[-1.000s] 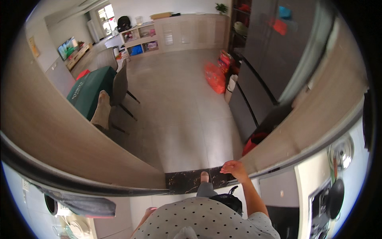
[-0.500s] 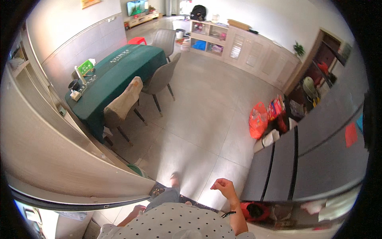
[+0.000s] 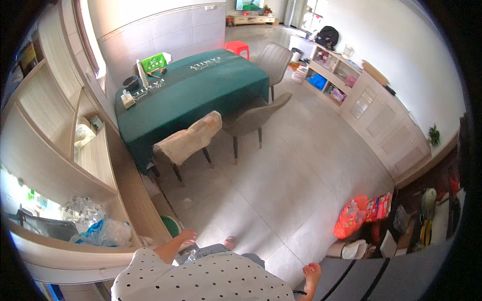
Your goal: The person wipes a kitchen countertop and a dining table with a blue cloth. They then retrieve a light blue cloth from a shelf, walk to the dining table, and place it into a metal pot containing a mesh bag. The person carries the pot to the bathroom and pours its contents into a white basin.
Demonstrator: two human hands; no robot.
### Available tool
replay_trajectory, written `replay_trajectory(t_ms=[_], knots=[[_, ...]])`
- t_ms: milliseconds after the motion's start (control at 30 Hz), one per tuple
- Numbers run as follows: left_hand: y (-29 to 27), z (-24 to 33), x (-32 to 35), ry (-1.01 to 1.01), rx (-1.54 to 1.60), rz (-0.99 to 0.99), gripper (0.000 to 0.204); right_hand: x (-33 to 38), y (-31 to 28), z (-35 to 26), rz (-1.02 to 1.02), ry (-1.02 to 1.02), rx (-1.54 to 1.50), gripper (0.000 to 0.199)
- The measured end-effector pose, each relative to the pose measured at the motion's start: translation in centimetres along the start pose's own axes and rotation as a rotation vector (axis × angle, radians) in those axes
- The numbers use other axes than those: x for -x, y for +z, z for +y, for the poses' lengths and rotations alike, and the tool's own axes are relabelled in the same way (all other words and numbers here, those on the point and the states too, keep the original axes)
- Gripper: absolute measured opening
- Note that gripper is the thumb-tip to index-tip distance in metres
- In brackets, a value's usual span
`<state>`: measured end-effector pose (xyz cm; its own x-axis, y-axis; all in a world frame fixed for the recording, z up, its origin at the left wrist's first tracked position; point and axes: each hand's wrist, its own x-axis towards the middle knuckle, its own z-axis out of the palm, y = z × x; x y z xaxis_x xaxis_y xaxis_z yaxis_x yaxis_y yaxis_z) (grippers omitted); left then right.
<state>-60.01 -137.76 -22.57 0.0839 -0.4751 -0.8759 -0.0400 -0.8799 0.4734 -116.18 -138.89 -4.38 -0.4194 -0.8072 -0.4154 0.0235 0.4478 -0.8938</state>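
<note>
My left hand [image 3: 188, 236] hangs low by the cabinet's lower edge, close to a green bin [image 3: 171, 227]. Its fingers are too small and soft to read. A patch of clear plastic [image 3: 187, 257] shows just below it, and I cannot tell whether the hand holds it. On the other side, my right hand [image 3: 312, 273] is down at my side, beside the dark grey cabinet front [image 3: 346, 275]. Its fingers are loosely curled in, and nothing shows in them. A dark band circles that wrist.
To the left, an open wooden shelf unit [image 3: 95, 193] holds plastic bags [image 3: 108, 232]. Ahead stand a table with a green cloth [image 3: 201, 95] and grey chairs [image 3: 256, 118]. An orange-red bag [image 3: 350, 218] sits on the floor at right, with several items beside it. A low cabinet [image 3: 381, 118] lines the far wall.
My view has turned left, bringing the shelves and plastic bags into sight. My left hand has come forward beside the green bin. My right hand has dropped lower and further right in view.
</note>
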Motion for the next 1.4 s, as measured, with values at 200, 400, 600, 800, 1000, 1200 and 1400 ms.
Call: replay_trajectory(t_ms=[200, 400, 600, 800, 1000, 1200, 1400], knots=[[4.4, 11.6, -2.8, 0.03, 0.003, 0.046, 0.024, -13.9, -3.6, 1.0, 0.059, 0.04, -0.217, 0.011], [7.8, 11.7, -5.5, 0.121, 0.158, 0.068, 0.024, -29.1, -7.1, -1.2, -0.174, -0.202, -0.244, 0.027], [16.8, 14.7, -7.6, -0.003, -0.075, -0.006, 0.027, -52.6, -13.5, -4.3, -0.365, 0.3, -0.839, 0.012], [23.1, 19.8, -13.1, 0.192, -0.202, 0.21, 0.032, -54.5, 10.1, -29.6, -0.404, -0.115, 0.095, 0.015], [24.3, 27.2, -17.7, -0.246, 0.391, 0.184, 0.025, -60.7, 22.3, -38.8, -0.852, -0.244, 0.428, 0.015], [22.1, 40.9, -23.5, -0.306, 0.469, 0.192, 0.029, -69.7, 24.1, -40.8, -1.072, -0.128, 0.69, 0.022], [18.7, 55.0, -27.3, -0.055, 0.492, 0.225, 0.03, -78.8, 24.6, -42.2, -0.681, 0.436, 0.116, 0.017]])
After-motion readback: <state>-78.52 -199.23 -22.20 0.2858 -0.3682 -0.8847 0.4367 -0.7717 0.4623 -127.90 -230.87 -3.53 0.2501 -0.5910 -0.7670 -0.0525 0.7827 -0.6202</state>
